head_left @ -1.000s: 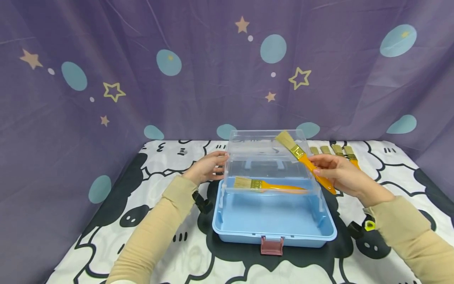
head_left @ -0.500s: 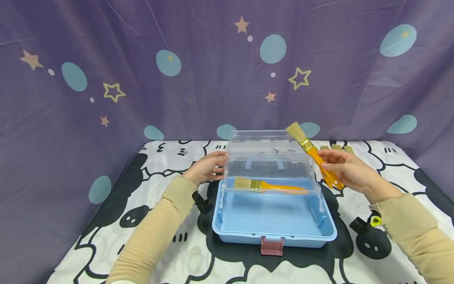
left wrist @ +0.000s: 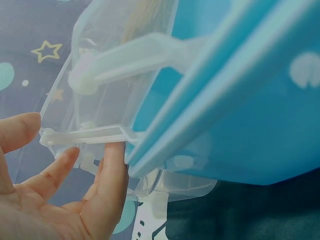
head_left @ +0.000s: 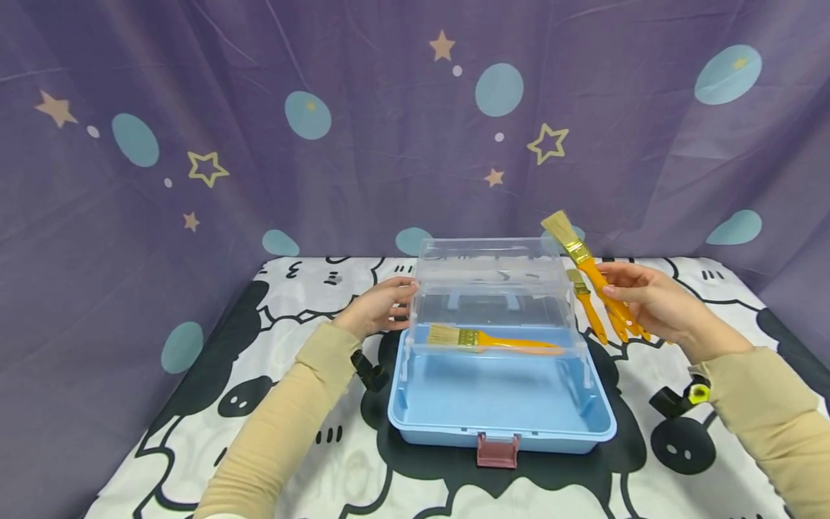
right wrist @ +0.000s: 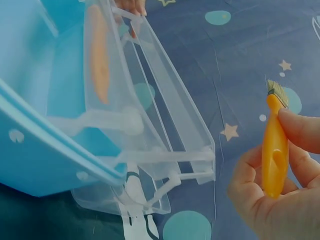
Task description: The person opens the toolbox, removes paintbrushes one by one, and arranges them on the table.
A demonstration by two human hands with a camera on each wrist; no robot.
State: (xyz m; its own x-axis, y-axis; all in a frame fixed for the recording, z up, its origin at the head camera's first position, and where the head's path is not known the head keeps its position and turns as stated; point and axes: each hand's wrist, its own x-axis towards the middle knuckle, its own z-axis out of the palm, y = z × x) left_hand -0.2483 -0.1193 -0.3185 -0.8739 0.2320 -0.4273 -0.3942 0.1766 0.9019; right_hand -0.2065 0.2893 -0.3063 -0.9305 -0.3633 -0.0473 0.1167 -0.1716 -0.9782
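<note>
My right hand (head_left: 671, 310) pinches a flat paintbrush (head_left: 576, 249) by its orange handle, bristles tilted up and left. It hovers right of a light blue plastic box (head_left: 493, 396) that stands with its cover raised. A clear tray (head_left: 431, 310) hangs on hinge arms at the box's back, and another paintbrush (head_left: 467, 336) lies in it. At the tray's left side my left hand (head_left: 376, 306) touches the edge with loosely extended fingers. In the left wrist view, one finger (left wrist: 115, 165) passes behind a hinge arm.
More paintbrushes lie on the cloth right of the box; one brush (head_left: 588, 306) shows fully, others are partly behind my right hand. A pink latch (head_left: 497, 452) hangs at the box's front. A purple curtain (head_left: 389, 166) closes off the back.
The right hand has drawn its paintbrush right and slightly up, away from the tray toward the brushes on the cloth. The left hand and box have stayed put.
</note>
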